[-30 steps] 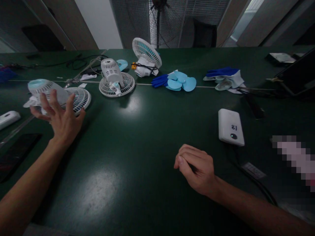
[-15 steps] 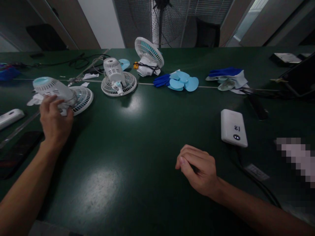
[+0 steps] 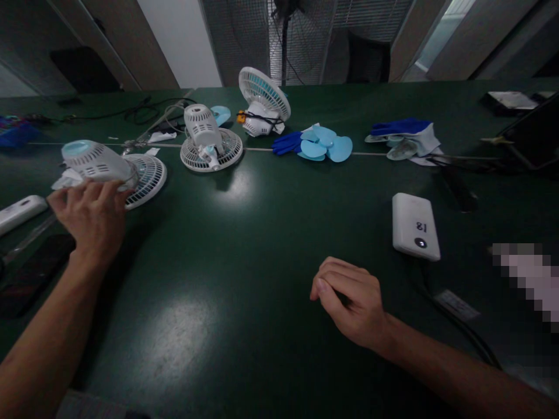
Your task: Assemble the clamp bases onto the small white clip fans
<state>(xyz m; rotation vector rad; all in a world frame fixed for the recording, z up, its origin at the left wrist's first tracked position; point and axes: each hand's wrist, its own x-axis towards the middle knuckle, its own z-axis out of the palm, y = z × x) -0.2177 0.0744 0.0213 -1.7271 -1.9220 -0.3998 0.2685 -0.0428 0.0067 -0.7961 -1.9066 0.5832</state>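
Observation:
My left hand (image 3: 89,212) is closed on the lower side of a small white desk fan (image 3: 98,162), which lies on its grille at the left of the green table (image 3: 244,244). The fan has a light blue cap on its rear end. My right hand (image 3: 349,299) rests on the table near the front, fingers curled loosely into a fist, with nothing visible inside it. The two hands are far apart.
Two more small fans (image 3: 209,142) (image 3: 263,102) sit further back. Light blue fan blades (image 3: 325,145) lie beside blue gloves (image 3: 286,142). A white power bank (image 3: 414,226) with a cable lies to the right. A white remote (image 3: 20,212) and black phone (image 3: 30,273) lie at the left edge.
My left hand was open and spread beside the fan, then closed on it and has shifted slightly left along its lower side. The right hand has stayed put.

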